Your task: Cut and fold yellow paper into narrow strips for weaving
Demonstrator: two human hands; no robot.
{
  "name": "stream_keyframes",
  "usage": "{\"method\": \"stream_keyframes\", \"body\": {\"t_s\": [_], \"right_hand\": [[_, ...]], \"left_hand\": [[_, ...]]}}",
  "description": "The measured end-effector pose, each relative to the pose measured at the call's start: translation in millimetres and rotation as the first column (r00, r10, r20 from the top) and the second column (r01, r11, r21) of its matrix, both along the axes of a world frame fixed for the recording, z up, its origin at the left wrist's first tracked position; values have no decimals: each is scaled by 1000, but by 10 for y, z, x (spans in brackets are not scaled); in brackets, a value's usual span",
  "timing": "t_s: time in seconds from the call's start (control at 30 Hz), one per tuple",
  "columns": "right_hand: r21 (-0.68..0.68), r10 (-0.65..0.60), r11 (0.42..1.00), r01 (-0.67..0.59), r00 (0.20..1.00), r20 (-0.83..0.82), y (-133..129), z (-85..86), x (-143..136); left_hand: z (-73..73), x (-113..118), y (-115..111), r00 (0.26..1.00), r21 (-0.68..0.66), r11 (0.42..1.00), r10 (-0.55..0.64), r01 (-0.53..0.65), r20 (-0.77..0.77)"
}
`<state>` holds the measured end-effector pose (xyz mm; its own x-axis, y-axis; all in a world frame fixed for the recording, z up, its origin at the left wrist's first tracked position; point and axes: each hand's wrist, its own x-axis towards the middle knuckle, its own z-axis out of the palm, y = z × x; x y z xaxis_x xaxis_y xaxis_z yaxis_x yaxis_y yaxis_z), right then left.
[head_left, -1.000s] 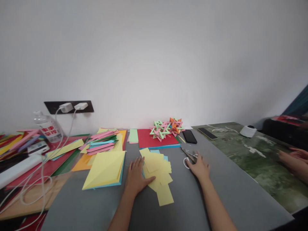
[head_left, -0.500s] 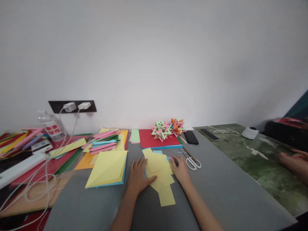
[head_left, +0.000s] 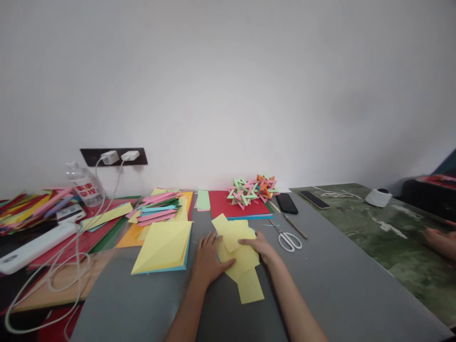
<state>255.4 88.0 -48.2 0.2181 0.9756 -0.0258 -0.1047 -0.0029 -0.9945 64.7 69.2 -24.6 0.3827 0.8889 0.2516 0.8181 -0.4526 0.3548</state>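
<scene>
A loose pile of pale yellow paper pieces (head_left: 245,261) lies on the grey table in front of me, with bits of blue showing at its edges. My left hand (head_left: 208,259) rests flat along its left side, fingers stretched and thumb lying on the paper. On the right side, my right hand (head_left: 262,247) grips the pile, its thumb over the top and its fingers partly hidden at the edge. One rectangular yellow piece sticks out toward me. Left of my hands sits a stack of larger yellow sheets (head_left: 162,247) above blue ones.
White-handled scissors (head_left: 290,241), a thin brown stick (head_left: 296,226) and a black phone (head_left: 287,204) lie at right. Folded paper stars (head_left: 242,194) sit on red paper (head_left: 219,204). Folded strips (head_left: 160,209), a bottle (head_left: 85,186) and white cables (head_left: 76,280) are left. Another person's hand (head_left: 440,242) shows far right.
My right hand has brought its thumb leftward over the yellow pieces, and its fingers have closed on the pile's edge. The brown stick lies farther right of the scissors. My left hand stays put.
</scene>
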Motion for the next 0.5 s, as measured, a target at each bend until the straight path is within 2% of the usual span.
{"method": "stream_keyframes", "body": {"t_s": [0.1, 0.23, 0.33, 0.43, 0.5], "right_hand": [[-138, 71, 987, -79, 995, -64, -29, -12, 5], [-86, 22, 996, -27, 998, -56, -7, -14, -103], [3, -15, 1000, 15, 999, -35, -15, 65, -142], [104, -13, 994, 25, 994, -111, -66, 205, -141], [129, -13, 991, 36, 984, -178, -105, 290, -153]], "left_hand": [[19, 1, -9, 1000, -8, 1000, 7, -7, 13], [18, 2, -18, 999, -32, 999, 14, -12, 48], [8, -2, -3, 984, -14, 999, 49, -47, 173], [38, 15, 34, 896, -34, 995, 97, -91, 434], [84, 55, 59, 780, -121, 992, 92, -21, 619]]}}
